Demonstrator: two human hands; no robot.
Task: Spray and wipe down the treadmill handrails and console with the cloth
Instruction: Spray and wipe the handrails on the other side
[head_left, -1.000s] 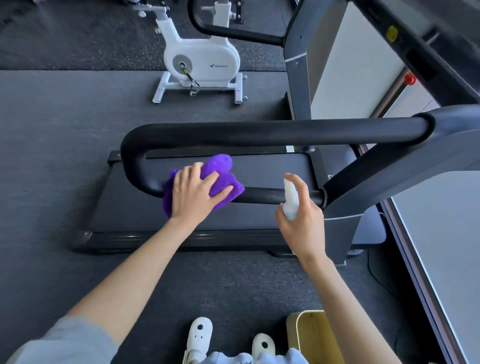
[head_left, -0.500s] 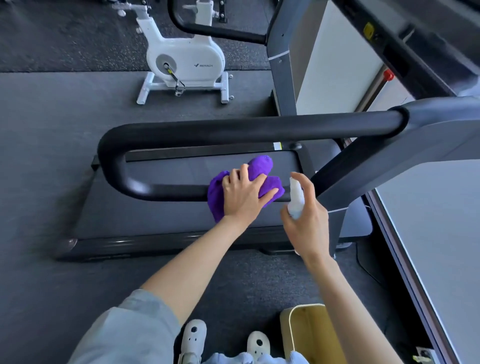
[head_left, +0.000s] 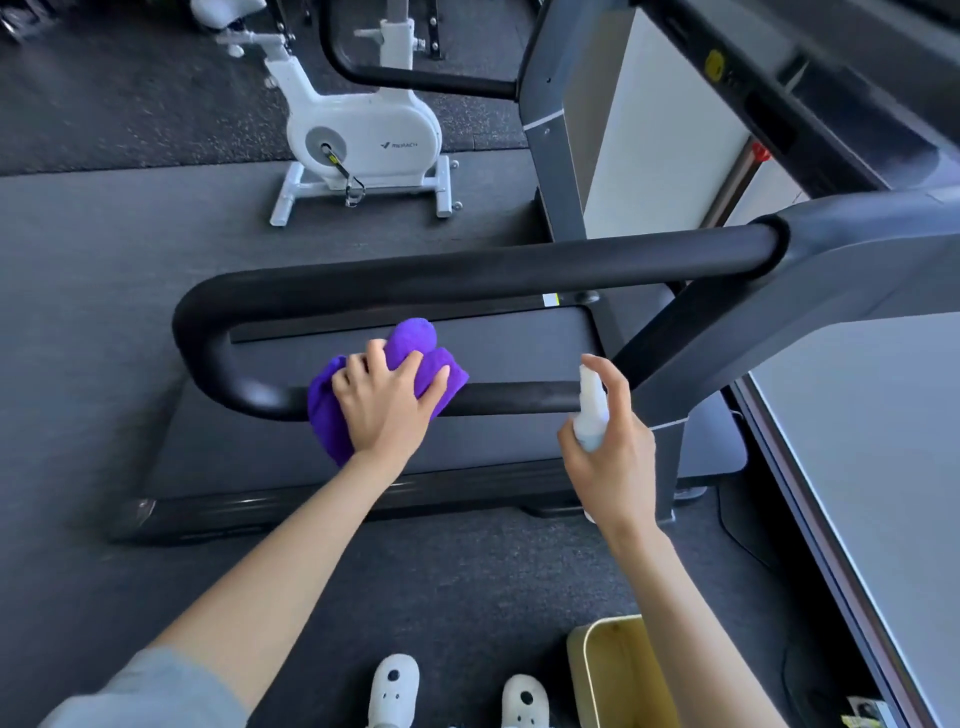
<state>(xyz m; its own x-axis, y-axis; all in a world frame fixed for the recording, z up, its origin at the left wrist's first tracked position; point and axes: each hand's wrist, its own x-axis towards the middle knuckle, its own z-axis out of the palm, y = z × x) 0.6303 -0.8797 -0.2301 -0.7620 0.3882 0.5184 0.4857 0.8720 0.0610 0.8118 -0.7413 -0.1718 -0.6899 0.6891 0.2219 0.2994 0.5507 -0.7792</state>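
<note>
My left hand (head_left: 382, 405) presses the purple cloth (head_left: 410, 345) onto the lower bar of the handrail (head_left: 467, 270), fingers (head_left: 358, 371) spread and curled over the bunched fabric, thumb (head_left: 436, 387) hooked along its 3 o'clock edge. The cloth wraps the bar near the bend at the rail's 9 o'clock end, with one lump standing up toward 12 o'clock and a flap hanging below the bar toward 7 o'clock.

My right hand (head_left: 615, 457) grips the spray bottle (head_left: 592, 410) around its body, index finger arched over the top. The bottle's long axis runs roughly 6 to 12 o'clock, nozzle end up and tipped toward the lower bar just beyond it. It sits at 3 o'clock from the cloth, apart from it, with bare rail between.

The handrail is a black loop whose long axis lies 9 to 3 o'clock; its closed bend is at 9, and both bars join the grey upright at 3. Below it lies the treadmill belt (head_left: 519, 343). The console (head_left: 779, 119) runs off at 1 o'clock, blurred.

At 12 o'clock stands a white exercise bike (head_left: 363, 135) on the dark floor (head_left: 78, 312). At 6 o'clock I see two white shoes (head_left: 392, 686) and, just at their 3 o'clock side, a yellow bin (head_left: 618, 675).
</note>
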